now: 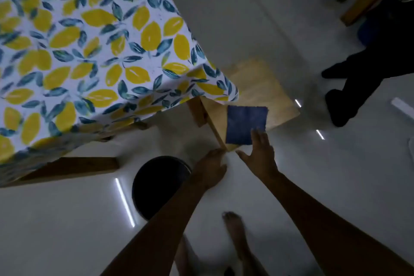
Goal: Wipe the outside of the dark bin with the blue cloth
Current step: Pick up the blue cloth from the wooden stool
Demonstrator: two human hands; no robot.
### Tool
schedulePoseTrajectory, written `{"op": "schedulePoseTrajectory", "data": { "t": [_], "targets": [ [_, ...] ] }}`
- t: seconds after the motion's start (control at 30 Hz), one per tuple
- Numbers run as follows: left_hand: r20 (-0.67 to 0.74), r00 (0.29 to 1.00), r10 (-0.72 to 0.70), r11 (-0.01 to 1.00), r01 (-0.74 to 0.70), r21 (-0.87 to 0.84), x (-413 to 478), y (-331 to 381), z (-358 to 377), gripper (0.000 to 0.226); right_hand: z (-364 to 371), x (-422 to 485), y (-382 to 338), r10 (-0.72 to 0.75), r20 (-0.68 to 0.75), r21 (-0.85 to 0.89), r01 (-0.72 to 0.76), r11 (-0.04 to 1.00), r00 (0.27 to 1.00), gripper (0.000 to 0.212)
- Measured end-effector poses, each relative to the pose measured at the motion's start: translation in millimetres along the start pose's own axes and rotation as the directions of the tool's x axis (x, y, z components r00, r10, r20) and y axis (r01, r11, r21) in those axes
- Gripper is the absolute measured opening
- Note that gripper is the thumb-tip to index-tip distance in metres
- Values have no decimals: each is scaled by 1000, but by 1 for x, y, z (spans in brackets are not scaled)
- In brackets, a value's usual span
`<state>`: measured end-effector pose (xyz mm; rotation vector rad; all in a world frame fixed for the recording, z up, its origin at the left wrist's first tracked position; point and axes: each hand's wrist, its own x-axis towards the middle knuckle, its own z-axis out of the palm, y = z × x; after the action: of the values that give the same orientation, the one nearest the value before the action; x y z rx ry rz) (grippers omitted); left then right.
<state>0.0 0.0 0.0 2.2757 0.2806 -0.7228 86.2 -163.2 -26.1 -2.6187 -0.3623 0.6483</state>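
Blue cloth (246, 125) under open right hand (261, 154)

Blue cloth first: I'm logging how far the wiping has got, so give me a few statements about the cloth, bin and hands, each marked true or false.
1. The blue cloth lies flat on the wooden stool. True.
2. The right hand is spread open, fingertips at the cloth's near edge. True.
3. The cloth is pressed against the dark bin. False: they are apart; the bin stands on the floor.
4. The left hand holds the bin's rim. False: it is at the stool's corner.
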Motion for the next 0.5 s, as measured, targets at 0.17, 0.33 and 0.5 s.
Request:
{"op": "schedulePoseTrajectory", "data": {
  "t": [0.17, 0.33, 0.5],
  "targets": [
    [-163, 986, 20, 998, -11, 54, 56, -8, 14, 55, 27, 55, 9, -38, -74, -190, 23, 981, 997, 105],
    [-294, 955, 25, 997, -3, 75, 88, -21, 21, 55, 54, 85, 10, -61, -164, -268, 15, 963, 984, 89],
    [-325, 944, 58, 996, -30, 90, 82, -32, 33, 57, 67, 87, 21, -177, -346, -229, 100, 968, 922, 52]
  ]
}}
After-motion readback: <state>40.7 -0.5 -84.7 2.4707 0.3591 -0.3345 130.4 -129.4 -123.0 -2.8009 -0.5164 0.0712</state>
